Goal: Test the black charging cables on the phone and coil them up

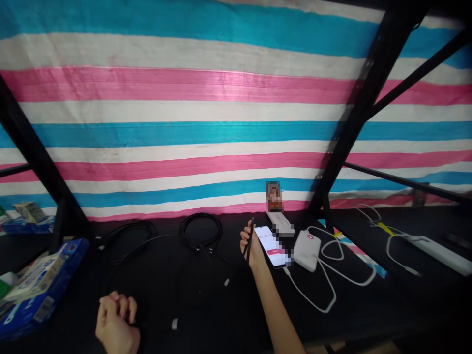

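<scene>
My left hand (117, 323) is low at the left, just above the black table, its fingers curled in. Whatever it may hold is hidden. My right hand (252, 248) reaches forward near the middle, fingers closed around a slim black strip (250, 241) that stands nearly upright; its exact kind is unclear. Right beside that hand lies a phone (268, 243) with a lit white screen and a white cable plugged into its lower end. A coiled black cable (201, 243) rests to the left of my right hand, with another black cable (136, 236) farther left.
A white power bank (307, 250) with looping white cable lies right of the phone. Farther right is a white power strip (442, 250). Blue packages (47, 290) sit at the left. Small white scraps (174, 323) dot the table. Black frame posts (354, 113) stand before a striped sheet (184, 132).
</scene>
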Motion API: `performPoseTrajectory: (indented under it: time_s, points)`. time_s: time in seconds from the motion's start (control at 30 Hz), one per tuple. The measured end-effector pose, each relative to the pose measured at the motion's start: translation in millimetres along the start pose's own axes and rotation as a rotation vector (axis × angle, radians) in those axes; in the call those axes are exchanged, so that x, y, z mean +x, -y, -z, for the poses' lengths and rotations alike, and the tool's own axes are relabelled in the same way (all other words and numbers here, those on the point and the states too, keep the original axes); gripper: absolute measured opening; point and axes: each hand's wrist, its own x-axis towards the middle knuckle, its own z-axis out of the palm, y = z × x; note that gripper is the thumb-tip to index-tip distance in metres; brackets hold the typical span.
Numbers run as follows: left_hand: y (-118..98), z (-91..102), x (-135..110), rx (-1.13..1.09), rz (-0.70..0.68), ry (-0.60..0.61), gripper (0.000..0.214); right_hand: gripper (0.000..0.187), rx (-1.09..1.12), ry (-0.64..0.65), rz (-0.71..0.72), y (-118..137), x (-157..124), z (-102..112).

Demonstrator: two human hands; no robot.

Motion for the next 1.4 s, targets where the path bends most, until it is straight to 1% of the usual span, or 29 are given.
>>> performPoseTrajectory:
  time_s: [0.1, 0.2, 0.27, 0.33, 0.43, 0.57, 0.67, 0.77, 0.87, 1.0, 1.1, 1.23, 1.4]
  points:
    - [-1, 0.2, 0, -0.043, 0.031, 0.032, 0.026, 0.026, 0.071, -0.041, -0.026, -3, 1, -3]
    - [-2, 3.6, 1, -0.078, 0.089, 0.083, 0.026, 0.032, 0.159, -0.048, -0.063, -3, 1, -4]
    - [-2, 6.9, 3, -0.098, 0.182, 0.129, 0.026, 0.035, 0.211, -0.052, -0.070, -2, 0, -4]
    - [-2, 9.8, 5, -0.124, 0.314, 0.166, 0.025, 0.033, 0.226, -0.056, -0.071, -1, 0, -4]
    - [-2, 13.1, 8, -0.182, 0.486, 0.174, 0.021, 0.027, 0.221, -0.059, -0.064, 0, 0, -4]
    - [-3, 17.1, 13, -0.262, 0.590, 0.169, 0.013, 0.020, 0.190, -0.078, -0.049, 1, 0, -4]
    - [-3, 19.5, 15, -0.317, 0.625, 0.195, 0.011, 0.018, 0.123, -0.076, -0.035, 1, 0, -3]
    - [-4, 18.7, 15, -0.320, 0.639, 0.172, 0.011, 0.023, 0.085, -0.040, -0.046, 2, 0, -2]
    - [-6, 15.2, 12, -0.286, 0.639, 0.147, 0.013, 0.026, 0.118, -0.033, -0.070, 1, -1, -1]
    - [-6, 12.4, 11, -0.277, 0.629, 0.161, 0.015, 0.027, 0.186, -0.047, -0.065, 1, -1, -2]
    - [-5, 13.9, 12, -0.289, 0.619, 0.183, 0.014, 0.027, 0.160, -0.037, -0.049, 2, -1, -3]
    - [-4, 15.6, 12, -0.298, 0.618, 0.184, 0.014, 0.026, 0.093, -0.022, -0.069, 3, -2, -5]
    - [-5, 14.9, 12, -0.312, 0.637, 0.186, 0.015, 0.027, 0.144, -0.012, -0.046, 3, -3, -6]
